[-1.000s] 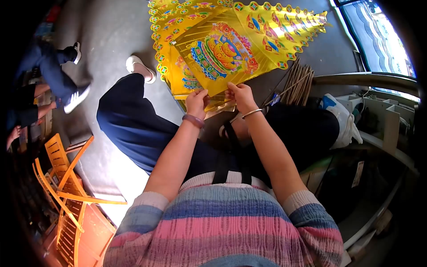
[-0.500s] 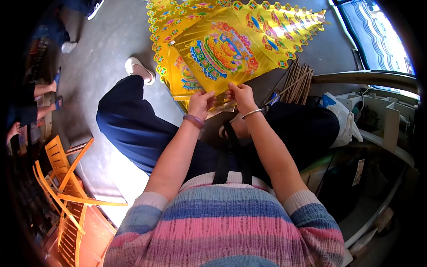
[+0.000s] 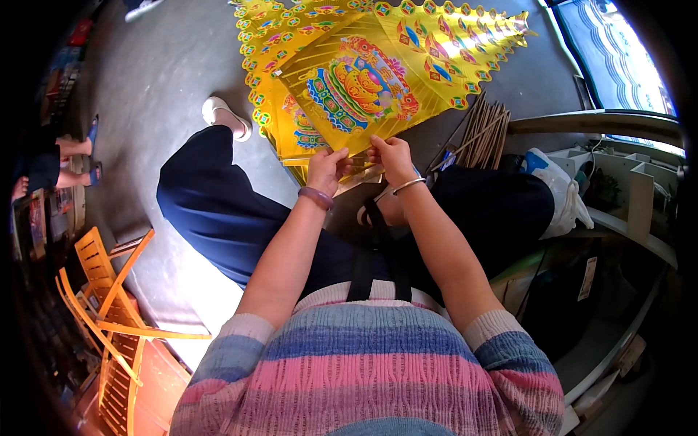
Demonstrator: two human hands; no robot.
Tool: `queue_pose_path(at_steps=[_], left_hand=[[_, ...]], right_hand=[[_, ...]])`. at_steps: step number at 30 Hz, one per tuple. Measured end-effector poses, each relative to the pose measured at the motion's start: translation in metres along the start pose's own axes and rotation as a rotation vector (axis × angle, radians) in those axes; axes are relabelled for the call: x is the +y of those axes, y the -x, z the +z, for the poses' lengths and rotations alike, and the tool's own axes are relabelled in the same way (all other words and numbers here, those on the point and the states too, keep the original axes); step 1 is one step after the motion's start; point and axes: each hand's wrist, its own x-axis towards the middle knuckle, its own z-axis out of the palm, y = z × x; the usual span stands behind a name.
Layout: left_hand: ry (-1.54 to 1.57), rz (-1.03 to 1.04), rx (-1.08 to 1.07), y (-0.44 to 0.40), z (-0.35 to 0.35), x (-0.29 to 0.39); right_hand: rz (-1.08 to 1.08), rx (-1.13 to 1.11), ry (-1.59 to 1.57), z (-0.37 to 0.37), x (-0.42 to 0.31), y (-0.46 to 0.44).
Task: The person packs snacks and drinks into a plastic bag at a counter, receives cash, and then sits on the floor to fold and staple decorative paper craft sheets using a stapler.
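A shiny yellow printed sheet (image 3: 363, 83) with a colourful bowl picture and a scalloped, pointed end lies over another yellow sheet (image 3: 265, 54) at the top centre. My left hand (image 3: 327, 169), with a purple bangle at the wrist, is closed at the lower edge of the top sheet. Just to its right, my right hand (image 3: 392, 158), wearing a silver bangle, pinches the sheet's bottom corner between thumb and fingers. What exactly the left fingertips grip is too small to tell.
Thin brown sticks (image 3: 483, 134) lie right of the sheets. A white plastic bag (image 3: 560, 200) rests beside my right knee, near a grey shelf unit (image 3: 640, 203). Wooden folding chairs (image 3: 120, 312) stand at the lower left. Another person's sandalled feet (image 3: 91, 160) show at far left.
The yellow sheets have shifted slightly left. My left hand has moved a little up and right from its earliest position. At the upper left, a walking person has moved mostly out of view.
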Motion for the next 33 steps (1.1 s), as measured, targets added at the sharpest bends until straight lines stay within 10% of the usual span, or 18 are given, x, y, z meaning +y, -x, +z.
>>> queue_pose_path(at_steps=[12, 16, 18, 21, 26, 33], left_hand=[[-0.005, -0.017, -0.078, -0.004, 0.002, -0.002], [-0.003, -0.011, -0.076, -0.005, 0.001, 0.000], [0.006, -0.018, -0.066, -0.004, 0.004, 0.004], [-0.014, -0.027, -0.053, -0.005, 0.004, 0.005], [-0.005, -0.018, -0.045, -0.002, 0.005, 0.007], [-0.005, -0.024, -0.035, -0.004, 0.005, 0.008]], right_hand=[[-0.002, -0.030, -0.002, -0.002, -0.003, 0.004], [0.134, -0.518, 0.163, -0.041, -0.044, 0.006], [0.000, -0.437, 0.367, -0.063, -0.031, -0.016], [-0.192, 0.224, 1.470, -0.072, 0.002, -0.023], [0.249, -0.011, 1.477, -0.101, 0.063, -0.048], [-0.033, -0.016, 1.602, -0.100, 0.060, -0.053]])
